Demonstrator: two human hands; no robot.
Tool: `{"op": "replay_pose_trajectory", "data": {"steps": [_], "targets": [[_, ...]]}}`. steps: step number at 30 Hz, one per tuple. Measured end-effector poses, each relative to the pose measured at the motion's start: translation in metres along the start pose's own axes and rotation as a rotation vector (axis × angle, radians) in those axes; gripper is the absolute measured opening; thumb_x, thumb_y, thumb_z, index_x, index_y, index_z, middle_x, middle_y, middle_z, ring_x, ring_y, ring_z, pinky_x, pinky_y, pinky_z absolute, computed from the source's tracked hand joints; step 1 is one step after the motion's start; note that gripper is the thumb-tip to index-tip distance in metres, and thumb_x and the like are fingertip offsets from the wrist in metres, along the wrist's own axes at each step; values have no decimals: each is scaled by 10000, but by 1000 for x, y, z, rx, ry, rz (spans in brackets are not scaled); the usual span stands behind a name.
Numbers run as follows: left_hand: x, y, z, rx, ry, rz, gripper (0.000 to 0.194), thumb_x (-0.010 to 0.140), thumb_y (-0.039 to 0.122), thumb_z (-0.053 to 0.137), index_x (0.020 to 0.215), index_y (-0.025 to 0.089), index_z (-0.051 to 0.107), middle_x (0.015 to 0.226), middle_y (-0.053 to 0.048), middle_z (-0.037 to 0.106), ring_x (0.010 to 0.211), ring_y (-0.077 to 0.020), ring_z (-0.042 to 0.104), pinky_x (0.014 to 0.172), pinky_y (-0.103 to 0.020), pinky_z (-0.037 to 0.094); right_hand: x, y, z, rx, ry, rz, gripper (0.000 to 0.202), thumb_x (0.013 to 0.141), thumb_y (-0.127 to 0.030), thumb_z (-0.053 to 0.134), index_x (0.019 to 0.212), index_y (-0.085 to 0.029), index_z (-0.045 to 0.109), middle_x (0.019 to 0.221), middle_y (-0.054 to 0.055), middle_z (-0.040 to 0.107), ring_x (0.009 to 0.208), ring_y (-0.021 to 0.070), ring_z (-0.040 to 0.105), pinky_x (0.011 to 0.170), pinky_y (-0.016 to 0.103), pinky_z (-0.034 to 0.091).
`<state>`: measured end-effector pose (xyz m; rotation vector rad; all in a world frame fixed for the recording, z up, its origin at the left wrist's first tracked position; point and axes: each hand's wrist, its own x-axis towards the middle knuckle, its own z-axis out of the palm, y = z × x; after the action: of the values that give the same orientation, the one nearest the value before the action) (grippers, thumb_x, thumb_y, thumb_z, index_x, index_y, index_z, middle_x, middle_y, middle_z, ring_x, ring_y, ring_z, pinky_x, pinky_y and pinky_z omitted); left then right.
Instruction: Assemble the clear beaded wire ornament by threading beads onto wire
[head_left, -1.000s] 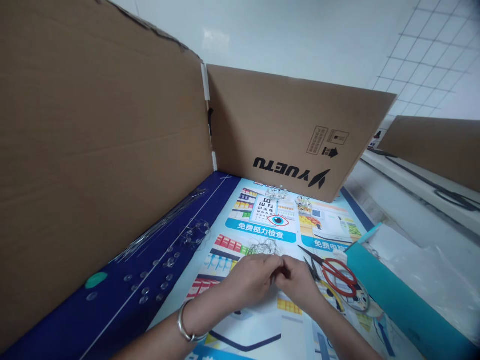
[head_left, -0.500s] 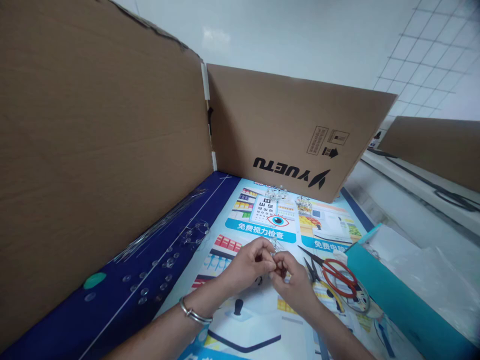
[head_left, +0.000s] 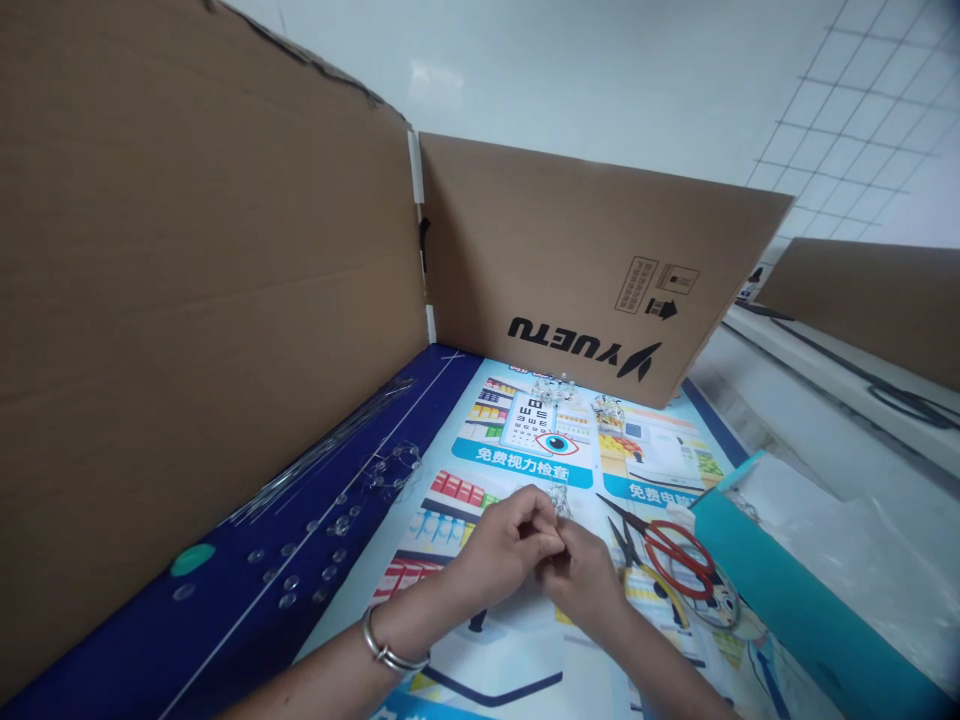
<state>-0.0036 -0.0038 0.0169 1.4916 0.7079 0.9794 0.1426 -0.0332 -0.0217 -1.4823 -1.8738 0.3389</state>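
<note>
My left hand and my right hand meet over the printed sheet, both closed, their thumbs and fingertips pinched together. A tangle of thin silvery wire shows just beyond the fingertips and appears to be held between them; the fingers hide the rest. To the right of my right hand lie red-handled scissors and yellow-handled pliers. Clear beads are scattered on the blue cloth to the left, near a loop of beaded wire.
Loose straight wires lie along the left cardboard panel. Another cardboard panel stands at the back, with beaded wire pieces before it. A teal box holding clear plastic stands on the right. A green disc lies far left.
Both hands have drawn closer together and shifted slightly down. The right fingers have turned inward against the left thumb. Scissors, pliers and beads have stayed in place.
</note>
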Motion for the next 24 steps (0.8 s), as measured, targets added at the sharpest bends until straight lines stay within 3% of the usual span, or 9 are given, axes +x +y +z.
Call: {"op": "replay_pose_trajectory", "data": {"steps": [5, 8, 10, 13, 15, 16, 19, 24], "targets": [[0, 10, -2, -260, 46, -32, 194, 720, 148, 637, 758, 172, 448, 624, 66, 468, 561, -71, 421, 522, -182, 329, 2, -1, -2, -50, -2, 24, 54, 657, -153, 507, 635, -195, 482, 545, -49, 450, 505, 101, 425, 484, 204, 304], [-2, 18, -3, -363, 8, -49, 221, 721, 170, 656, 763, 173, 439, 614, 70, 469, 534, -58, 390, 499, -171, 295, 3, -1, -6, -27, -7, 45, 55, 655, -148, 516, 679, -193, 535, 550, -51, 470, 503, 99, 437, 488, 199, 313], [-3, 21, -5, -394, -95, -75, 235, 705, 165, 674, 766, 169, 447, 609, 65, 493, 523, -53, 393, 502, -169, 296, 2, 0, -9, -6, -35, 46, 85, 649, -155, 540, 721, -192, 566, 566, -47, 505, 510, 102, 453, 490, 199, 316], [-1, 18, -10, -368, -347, -181, 278, 634, 144, 727, 744, 153, 472, 623, 33, 550, 536, -66, 443, 519, -181, 326, 1, 1, -12, -4, -60, 28, 75, 637, -182, 584, 708, -188, 561, 588, -38, 534, 526, 108, 461, 483, 201, 303], [2, 10, -14, -324, -410, -223, 284, 613, 149, 739, 752, 149, 491, 631, 21, 567, 540, -77, 463, 515, -188, 333, 0, 2, -10, -19, -42, -10, 69, 627, -177, 585, 667, -186, 530, 589, -37, 514, 531, 107, 442, 483, 204, 293], [5, 5, -16, -307, -397, -227, 266, 623, 158, 734, 747, 147, 498, 632, 17, 571, 544, -80, 473, 522, -191, 341, -1, 2, -9, -25, -24, -32, 67, 629, -165, 573, 649, -186, 513, 584, -38, 492, 532, 106, 429, 488, 206, 290], [10, -10, -20, -272, -198, -152, 228, 663, 184, 714, 763, 154, 511, 620, 44, 521, 539, -68, 444, 514, -182, 324, -1, 3, -2, -26, 4, -74, 86, 678, -144, 522, 622, -190, 476, 565, -45, 414, 532, 104, 393, 509, 214, 292], [13, -19, -19, -290, -116, -116, 203, 699, 205, 696, 784, 161, 517, 622, 50, 489, 542, -66, 419, 511, -184, 308, 1, 4, 0, 1, -27, -72, 90, 773, -159, 476, 697, -193, 511, 588, -38, 427, 550, 109, 414, 529, 208, 326]]}}
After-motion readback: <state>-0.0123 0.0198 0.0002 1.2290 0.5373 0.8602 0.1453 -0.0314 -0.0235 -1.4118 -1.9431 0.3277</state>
